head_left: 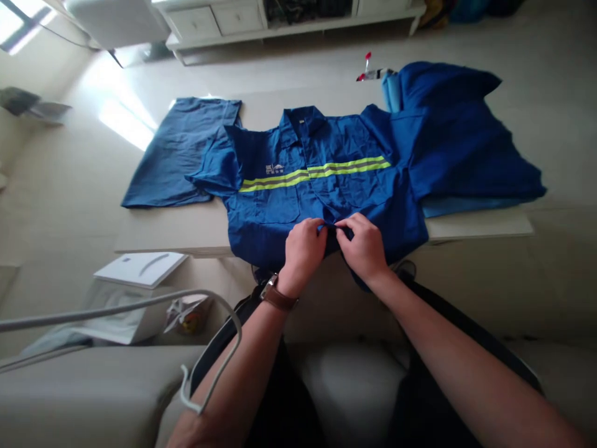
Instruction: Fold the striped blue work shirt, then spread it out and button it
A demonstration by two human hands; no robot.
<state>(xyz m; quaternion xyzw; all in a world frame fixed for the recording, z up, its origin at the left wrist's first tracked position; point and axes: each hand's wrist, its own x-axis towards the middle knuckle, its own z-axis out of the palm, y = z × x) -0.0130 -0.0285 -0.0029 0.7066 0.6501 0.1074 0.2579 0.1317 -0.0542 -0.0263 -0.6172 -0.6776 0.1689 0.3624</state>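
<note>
A blue work jacket [275, 205] lies spread on a low table, front side up, collar pointing away from me. A yellow and grey reflective stripe [275, 181] crosses its chest, and a white logo sits above the stripe on the left. At the lower middle of the front, my left hand [305, 246] pinches the jacket's front edge. Close beside it, my right hand [364, 246] pinches the same edge between thumb and finger. Whether a button lies between the fingertips is too small to tell. The lower part of the jacket hangs over the near table edge.
Folded blue cloth [180, 155] lies left of the jacket, and more blue cloth [471, 137] is piled at right on the table [485, 227]. A small red-capped item [368, 65] stands behind. A grey cable [140, 306] arcs past my left forearm; a white box [140, 269] is below left.
</note>
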